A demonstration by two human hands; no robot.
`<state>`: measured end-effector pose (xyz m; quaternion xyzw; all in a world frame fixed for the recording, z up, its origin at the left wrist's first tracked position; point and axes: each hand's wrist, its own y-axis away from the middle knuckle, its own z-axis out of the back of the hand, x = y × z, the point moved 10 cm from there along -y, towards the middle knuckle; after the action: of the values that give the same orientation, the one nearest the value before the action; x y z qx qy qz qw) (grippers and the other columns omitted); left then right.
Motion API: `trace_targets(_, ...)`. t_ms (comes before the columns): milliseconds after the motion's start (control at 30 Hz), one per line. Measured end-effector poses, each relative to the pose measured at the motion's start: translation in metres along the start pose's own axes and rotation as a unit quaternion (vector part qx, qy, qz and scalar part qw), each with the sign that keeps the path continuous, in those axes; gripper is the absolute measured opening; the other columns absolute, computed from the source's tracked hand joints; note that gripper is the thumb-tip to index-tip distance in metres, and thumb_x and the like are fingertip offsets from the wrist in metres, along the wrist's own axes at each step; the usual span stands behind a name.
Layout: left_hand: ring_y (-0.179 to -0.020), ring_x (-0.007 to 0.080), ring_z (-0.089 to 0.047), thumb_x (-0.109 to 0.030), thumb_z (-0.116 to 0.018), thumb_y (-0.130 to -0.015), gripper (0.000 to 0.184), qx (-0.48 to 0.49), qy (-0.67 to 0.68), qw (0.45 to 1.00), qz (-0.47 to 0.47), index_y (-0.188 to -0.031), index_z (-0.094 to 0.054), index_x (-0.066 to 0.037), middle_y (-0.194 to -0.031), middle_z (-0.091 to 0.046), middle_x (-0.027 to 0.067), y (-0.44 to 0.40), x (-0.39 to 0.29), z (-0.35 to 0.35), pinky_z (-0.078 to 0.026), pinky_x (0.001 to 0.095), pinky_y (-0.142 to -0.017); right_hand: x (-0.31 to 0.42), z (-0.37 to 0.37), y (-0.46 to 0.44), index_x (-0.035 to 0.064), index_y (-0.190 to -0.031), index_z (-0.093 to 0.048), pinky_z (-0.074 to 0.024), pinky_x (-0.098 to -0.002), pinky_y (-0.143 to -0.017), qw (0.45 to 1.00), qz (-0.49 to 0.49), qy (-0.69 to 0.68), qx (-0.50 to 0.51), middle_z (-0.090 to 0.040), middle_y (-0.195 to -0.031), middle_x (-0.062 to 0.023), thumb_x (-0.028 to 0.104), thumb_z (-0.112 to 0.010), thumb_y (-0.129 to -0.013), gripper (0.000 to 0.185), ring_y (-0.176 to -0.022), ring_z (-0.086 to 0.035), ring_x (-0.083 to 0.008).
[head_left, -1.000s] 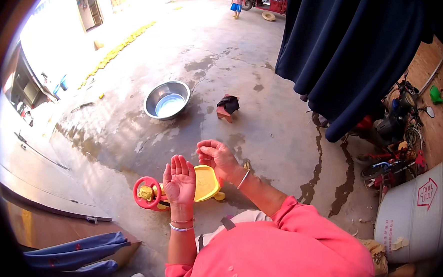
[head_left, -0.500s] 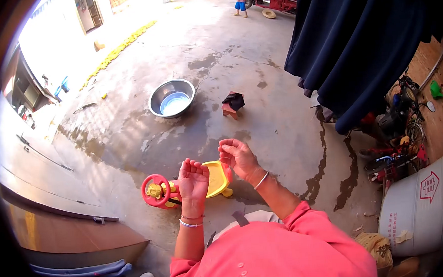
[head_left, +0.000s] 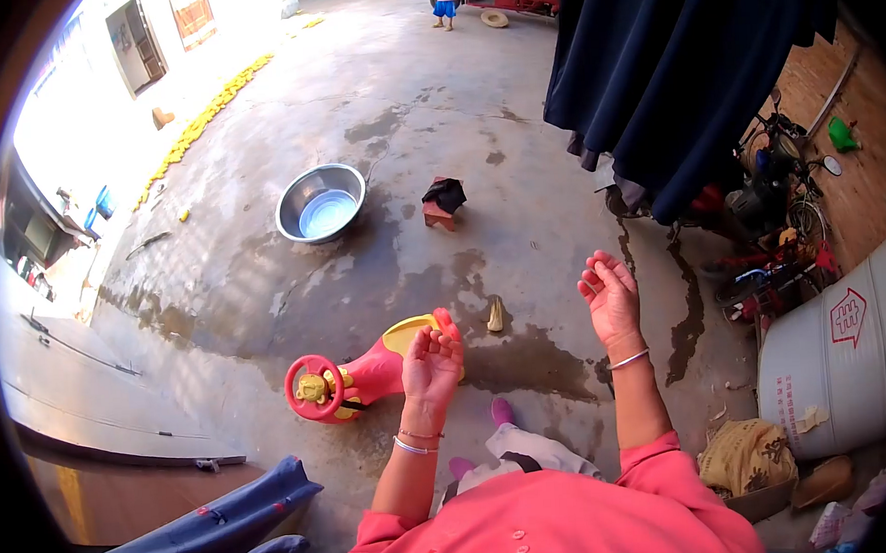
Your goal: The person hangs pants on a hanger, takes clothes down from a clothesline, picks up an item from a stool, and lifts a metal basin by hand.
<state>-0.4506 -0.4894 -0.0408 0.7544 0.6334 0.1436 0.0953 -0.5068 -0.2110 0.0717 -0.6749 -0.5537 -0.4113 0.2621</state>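
Observation:
My left hand (head_left: 432,367) is raised palm up with loosely curled fingers and nothing in it, in front of the red and yellow ride-on toy (head_left: 373,372). Well to its right, my right hand (head_left: 610,298) is held up over the wet floor, fingers slightly bent and empty. Beyond the hands, a metal basin (head_left: 289,212) with water stands on the concrete. Beside it is a small reddish stool (head_left: 436,215) with a dark cloth (head_left: 446,195) on top.
Dark blue clothes (head_left: 643,86) hang at the upper right. Bicycles (head_left: 779,279) and a large pale container (head_left: 848,355) stand at the right. A person (head_left: 446,1) stands far back. A sack (head_left: 748,456) lies at the lower right.
My hands have moved apart, the right one far to the right. More of the toy, a pale object on the floor and my pink shoes now show. The view has shifted slightly.

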Motion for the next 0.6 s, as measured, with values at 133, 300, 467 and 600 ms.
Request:
trace_targets(133,-0.075,0.0162,-0.058,-0.019,-0.048,-0.091,0.016,-0.012,-0.044,0.999,0.024,-0.085,-0.059,-0.009,-0.078,-0.062,0.0014,-0.012,0.029,-0.014,-0.048,0.0324,-0.075,0.092,0.015,-0.006,0.0060,-0.127,-0.038,-0.0450,-0.0312,-0.084,0.988,0.138,0.056,-0.031,-0.043,-0.123,-0.0080,0.013,-0.061,-0.084,0.049,-0.100,-0.051,-0.0164)
trace_targets(300,-0.075,0.0153,-0.058,-0.015,-0.050,-0.090,0.014,0.004,-0.087,0.996,0.037,-0.084,-0.061,-0.007,-0.076,-0.061,0.0008,-0.034,0.065,-0.040,-0.048,0.0308,-0.077,0.172,0.014,-0.027,0.0087,-0.139,-0.018,-0.0367,-0.0373,-0.097,0.945,0.280,0.160,-0.056,-0.023,-0.141,-0.0153,0.024,-0.070,-0.079,0.082,-0.120,-0.038,-0.0255)
trace_targets(467,-0.075,0.0163,-0.058,-0.014,-0.050,-0.089,0.015,0.023,-0.099,0.994,0.049,-0.085,-0.063,-0.007,-0.078,-0.063,0.0022,-0.077,0.112,-0.059,-0.048,0.0306,-0.076,0.208,0.001,-0.091,0.0077,-0.139,-0.016,-0.0366,-0.0354,-0.098,0.912,0.368,0.178,0.029,-0.031,-0.134,-0.0142,0.015,-0.071,-0.076,0.084,-0.118,-0.040,-0.0247)
trace_targets(600,-0.078,0.0178,-0.059,-0.014,-0.049,-0.089,0.016,0.041,-0.131,0.987,0.082,-0.087,-0.062,-0.006,-0.080,-0.064,0.0033,-0.117,0.164,-0.076,-0.048,0.0316,-0.076,0.200,0.010,-0.134,-0.0001,-0.115,-0.048,-0.0418,-0.0245,-0.081,0.944,0.291,0.136,0.069,-0.055,-0.099,-0.0028,0.011,-0.062,-0.083,0.036,-0.088,-0.051,-0.0102)
